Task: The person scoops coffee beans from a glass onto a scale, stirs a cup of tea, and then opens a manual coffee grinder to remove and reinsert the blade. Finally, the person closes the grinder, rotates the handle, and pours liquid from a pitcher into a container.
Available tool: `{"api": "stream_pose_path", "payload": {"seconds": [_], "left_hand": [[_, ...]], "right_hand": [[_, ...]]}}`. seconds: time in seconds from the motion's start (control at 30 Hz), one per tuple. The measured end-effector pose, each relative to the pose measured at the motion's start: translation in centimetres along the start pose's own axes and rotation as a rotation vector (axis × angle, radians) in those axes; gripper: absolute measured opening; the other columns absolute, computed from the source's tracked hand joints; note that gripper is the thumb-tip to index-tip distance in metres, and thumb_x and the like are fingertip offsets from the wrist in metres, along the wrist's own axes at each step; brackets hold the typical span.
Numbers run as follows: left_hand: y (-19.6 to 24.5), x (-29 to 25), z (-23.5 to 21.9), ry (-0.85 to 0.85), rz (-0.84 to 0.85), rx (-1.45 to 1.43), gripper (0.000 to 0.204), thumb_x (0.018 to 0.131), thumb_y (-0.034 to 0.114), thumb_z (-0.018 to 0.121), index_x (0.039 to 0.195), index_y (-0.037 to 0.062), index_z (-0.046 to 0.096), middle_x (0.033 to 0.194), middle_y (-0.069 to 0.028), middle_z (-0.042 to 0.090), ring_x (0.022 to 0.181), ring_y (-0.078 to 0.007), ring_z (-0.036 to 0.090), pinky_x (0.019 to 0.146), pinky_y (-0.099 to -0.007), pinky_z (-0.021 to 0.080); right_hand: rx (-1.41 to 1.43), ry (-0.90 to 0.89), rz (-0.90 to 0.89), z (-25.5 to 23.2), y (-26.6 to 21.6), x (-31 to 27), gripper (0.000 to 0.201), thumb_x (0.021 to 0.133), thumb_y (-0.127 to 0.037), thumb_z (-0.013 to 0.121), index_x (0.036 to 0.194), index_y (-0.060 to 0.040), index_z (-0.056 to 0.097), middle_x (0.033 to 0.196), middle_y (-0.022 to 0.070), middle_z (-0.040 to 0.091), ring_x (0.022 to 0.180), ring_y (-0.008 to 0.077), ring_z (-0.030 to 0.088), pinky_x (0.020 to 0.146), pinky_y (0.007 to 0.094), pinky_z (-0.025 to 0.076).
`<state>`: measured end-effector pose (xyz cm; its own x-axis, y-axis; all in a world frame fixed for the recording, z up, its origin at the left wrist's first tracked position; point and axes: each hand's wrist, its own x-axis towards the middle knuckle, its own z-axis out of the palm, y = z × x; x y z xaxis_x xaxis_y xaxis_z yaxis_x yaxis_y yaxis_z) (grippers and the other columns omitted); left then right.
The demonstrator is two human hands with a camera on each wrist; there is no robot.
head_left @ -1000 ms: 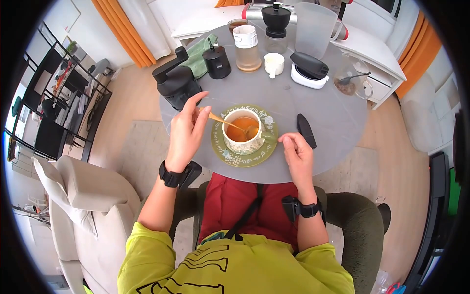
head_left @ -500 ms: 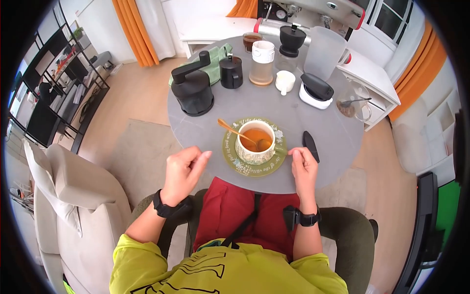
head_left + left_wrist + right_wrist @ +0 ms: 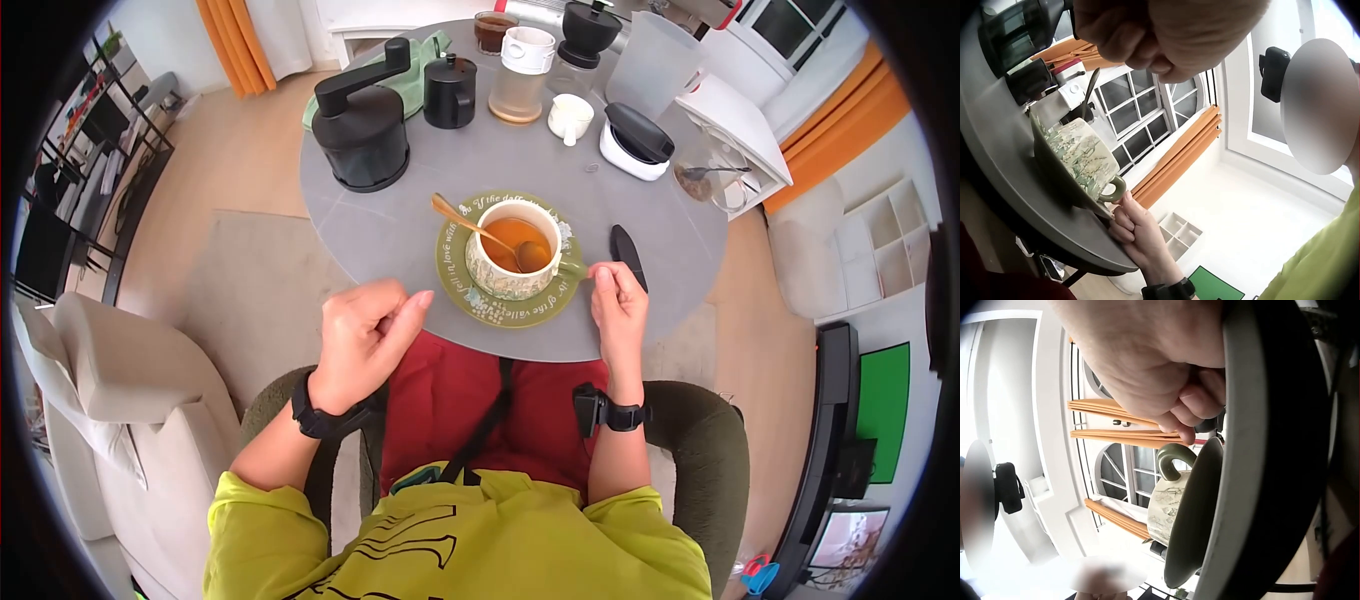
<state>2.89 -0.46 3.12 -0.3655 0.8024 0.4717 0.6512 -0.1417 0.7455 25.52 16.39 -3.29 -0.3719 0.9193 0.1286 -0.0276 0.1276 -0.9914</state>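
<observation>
cup (image 3: 495,278) steadied on saucer (image 3: 530,312) | right hand (image 3: 619,318) fingers pinched handle (image 3: 573,270) | left hand (image 3: 362,338) fingers curled, empty | next move likely needed level cup

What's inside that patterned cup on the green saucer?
The cup holds amber-brown liquid and a spoon, its handle leaning over the rim. The cup's bottom is hidden beneath the liquid.
</observation>
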Motion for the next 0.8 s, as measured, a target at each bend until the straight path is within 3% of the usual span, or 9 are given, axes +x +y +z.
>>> {"api": "stream_pose_path", "payload": {"seconds": [0.37, 0.8], "left_hand": [[-0.4, 0.2, -0.2, -0.021, 0.038, 0.025, 0.032, 0.083, 0.004, 0.066, 0.059, 0.0010, 0.044, 0.051, -0.0075, 0.036, 0.043, -0.0178, 0.032, 0.042, -0.0311, 0.027], [-1.5, 0.5, -0.2, 0.002, -0.040, 0.045, 0.035, 0.082, 0.003, 0.066, 0.058, 0.0011, 0.041, 0.051, -0.0072, 0.036, 0.043, -0.0178, 0.032, 0.042, -0.0308, 0.026]], "right_hand": [[0.050, 0.030, -0.011, -0.2, -0.3, -0.1, 0.020, 0.099, -0.017, 0.050, 0.091, -0.0021, 0.060, 0.055, -0.0104, 0.033, 0.046, -0.0012, 0.024, 0.042, 0.0197, 0.017], [0.031, 0.120, -0.057, 0.1, -0.6, 0.0, 0.023, 0.100, -0.021, 0.047, 0.089, -0.0035, 0.057, 0.056, -0.0080, 0.033, 0.047, 0.0006, 0.024, 0.041, 0.0202, 0.018]]}}
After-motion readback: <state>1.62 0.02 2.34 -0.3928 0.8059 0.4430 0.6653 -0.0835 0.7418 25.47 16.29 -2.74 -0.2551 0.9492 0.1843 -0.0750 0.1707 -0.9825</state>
